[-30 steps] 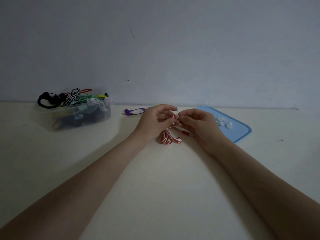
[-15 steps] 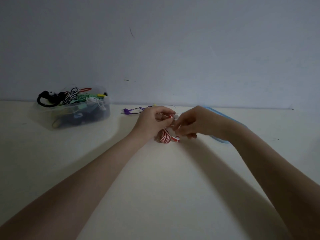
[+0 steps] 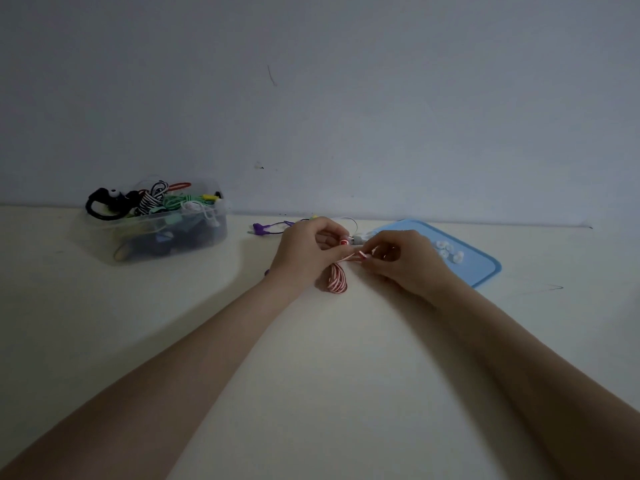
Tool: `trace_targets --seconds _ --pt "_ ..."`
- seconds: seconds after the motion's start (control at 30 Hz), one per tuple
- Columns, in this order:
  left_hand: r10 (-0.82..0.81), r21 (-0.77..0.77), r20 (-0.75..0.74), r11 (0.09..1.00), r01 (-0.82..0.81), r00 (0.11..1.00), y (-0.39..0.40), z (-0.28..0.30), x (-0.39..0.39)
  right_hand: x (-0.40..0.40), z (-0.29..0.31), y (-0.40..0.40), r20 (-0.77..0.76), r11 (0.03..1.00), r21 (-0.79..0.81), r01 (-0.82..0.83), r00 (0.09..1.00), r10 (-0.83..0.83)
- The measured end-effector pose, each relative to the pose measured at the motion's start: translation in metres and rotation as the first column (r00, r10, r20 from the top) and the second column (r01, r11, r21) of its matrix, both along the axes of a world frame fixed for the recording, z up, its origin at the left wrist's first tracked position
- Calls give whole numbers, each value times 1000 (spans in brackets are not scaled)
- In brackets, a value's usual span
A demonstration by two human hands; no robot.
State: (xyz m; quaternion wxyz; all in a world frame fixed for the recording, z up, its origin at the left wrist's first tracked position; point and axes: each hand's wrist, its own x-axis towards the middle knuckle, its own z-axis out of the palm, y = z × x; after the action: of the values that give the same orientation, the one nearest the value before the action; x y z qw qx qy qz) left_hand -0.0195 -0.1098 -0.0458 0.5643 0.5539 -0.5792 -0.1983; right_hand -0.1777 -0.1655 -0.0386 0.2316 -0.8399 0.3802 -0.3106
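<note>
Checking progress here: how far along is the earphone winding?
Done: the clear plastic box holds several bundled cables. In hand: the left hand grips the looped red-and-white striped earphone cable while the right hand pinches its loose end. Left: securing that end; the purple earphone cable behind lies loose.

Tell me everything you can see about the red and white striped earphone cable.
The red-and-white striped earphone cable looks like thin, flexible cord wound into a small bundle of loops. The left hand grips the bundle's top, and its lower end seems to rest on the table. A short strand runs sideways to the right hand, which pinches it. A small red earbud shows beside the left fingertips.
</note>
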Motion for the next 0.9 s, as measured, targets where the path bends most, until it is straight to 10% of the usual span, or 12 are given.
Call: trace_targets --seconds 0.63,0.9 --pt "-166 67 -102 983 173 981 3 1 -2 9 -7 9 132 978 -210 -12 990 40" --pt "-113 68 -189 989 128 975 4 4 0 10 0 12 553 938 319 -134 830 -69"
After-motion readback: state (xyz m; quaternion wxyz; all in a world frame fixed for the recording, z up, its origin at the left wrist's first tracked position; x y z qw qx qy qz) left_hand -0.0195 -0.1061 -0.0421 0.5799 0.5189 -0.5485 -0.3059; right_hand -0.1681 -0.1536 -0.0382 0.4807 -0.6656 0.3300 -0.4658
